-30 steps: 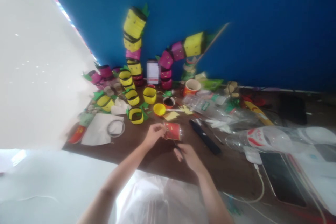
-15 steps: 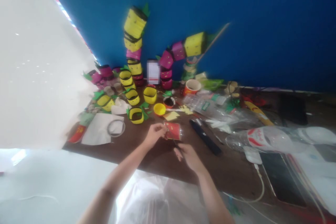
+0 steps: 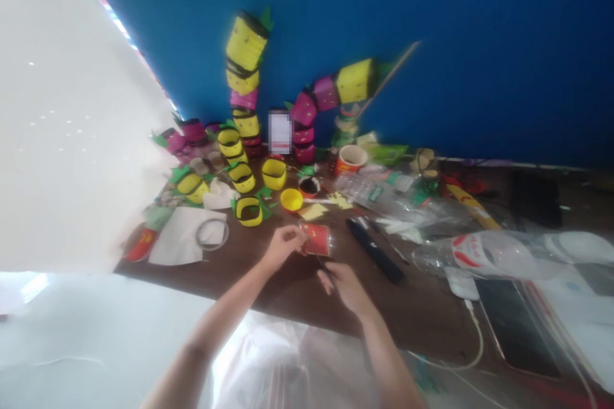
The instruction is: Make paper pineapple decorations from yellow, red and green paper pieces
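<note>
My left hand (image 3: 286,244) pinches the left edge of a small red piece (image 3: 317,239), which looks like a cut cup or bottle section with a clear rim at its right. Closed below and to the right of it is my right hand (image 3: 343,282). It grips a thin dark tool (image 3: 320,260), which looks like scissors, its tip at the piece's lower edge. The handles are mostly hidden by the fingers. Just beyond the hands stand a small yellow bowl (image 3: 291,199) and a yellow pot with a dark rim (image 3: 249,211).
Stacked yellow and magenta pots (image 3: 247,45) lean against the blue wall. Plastic bottles (image 3: 494,252), a black case (image 3: 374,249) and a phone (image 3: 515,326) with a cable lie to the right. White paper (image 3: 175,239) bears a tape roll (image 3: 212,234) at left.
</note>
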Demonstrator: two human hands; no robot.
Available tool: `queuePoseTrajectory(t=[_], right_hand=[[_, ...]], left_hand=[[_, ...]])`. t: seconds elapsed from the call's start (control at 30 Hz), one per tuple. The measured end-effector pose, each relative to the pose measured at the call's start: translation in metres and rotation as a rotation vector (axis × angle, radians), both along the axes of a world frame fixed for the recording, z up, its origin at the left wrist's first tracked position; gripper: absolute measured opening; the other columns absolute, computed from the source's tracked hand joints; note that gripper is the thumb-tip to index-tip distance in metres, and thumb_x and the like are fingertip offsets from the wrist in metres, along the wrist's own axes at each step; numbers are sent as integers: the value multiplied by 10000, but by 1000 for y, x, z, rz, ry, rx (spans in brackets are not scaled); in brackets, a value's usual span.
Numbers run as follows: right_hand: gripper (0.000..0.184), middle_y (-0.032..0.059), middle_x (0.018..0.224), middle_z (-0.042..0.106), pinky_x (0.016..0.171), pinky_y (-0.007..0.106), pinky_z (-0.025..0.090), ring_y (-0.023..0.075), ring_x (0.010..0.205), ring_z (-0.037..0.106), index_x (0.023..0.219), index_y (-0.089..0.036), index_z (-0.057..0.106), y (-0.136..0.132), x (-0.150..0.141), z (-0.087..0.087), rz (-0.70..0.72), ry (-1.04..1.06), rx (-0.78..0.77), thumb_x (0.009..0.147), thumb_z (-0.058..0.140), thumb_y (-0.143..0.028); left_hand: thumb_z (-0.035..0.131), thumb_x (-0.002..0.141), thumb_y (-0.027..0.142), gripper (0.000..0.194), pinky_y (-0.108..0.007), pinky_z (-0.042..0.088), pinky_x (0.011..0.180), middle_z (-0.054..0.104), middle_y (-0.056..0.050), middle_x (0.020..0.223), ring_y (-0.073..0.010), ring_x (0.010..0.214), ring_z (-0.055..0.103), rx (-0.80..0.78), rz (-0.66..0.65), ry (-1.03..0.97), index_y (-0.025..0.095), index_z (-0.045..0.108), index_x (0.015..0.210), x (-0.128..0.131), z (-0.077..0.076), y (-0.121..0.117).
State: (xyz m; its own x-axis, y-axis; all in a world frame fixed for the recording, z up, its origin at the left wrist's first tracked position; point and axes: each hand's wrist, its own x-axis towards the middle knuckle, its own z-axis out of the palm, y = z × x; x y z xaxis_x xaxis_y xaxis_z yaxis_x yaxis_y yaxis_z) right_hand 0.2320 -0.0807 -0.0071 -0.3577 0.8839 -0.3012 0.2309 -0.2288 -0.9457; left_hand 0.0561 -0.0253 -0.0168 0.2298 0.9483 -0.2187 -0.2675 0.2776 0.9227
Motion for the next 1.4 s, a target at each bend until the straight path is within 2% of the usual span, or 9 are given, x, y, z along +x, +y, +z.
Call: queuePoseTrajectory(t=[0.8, 1.4], right_hand=[[418, -40, 474, 428, 497, 223, 285, 86, 481, 399, 484, -170, 427, -1, 2, -3, -9, -3, -15, 786, 540, -437], [406, -38, 473, 431, 495, 222, 284, 93, 485, 402, 490, -175, 429, 0, 2, -1, -12, -18, -17, 774, 546, -441]], left_hand=[[698, 638, 397, 301, -213, 478, 491, 560, 20, 505, -84, 445, 540, 3, 4, 32, 124, 571, 643, 1, 4, 1], [678, 648, 333, 232, -206, 462, 493, 571, 17, 526, -82, 460, 538, 4, 28, 14, 130, 565, 643, 0, 1, 1]])
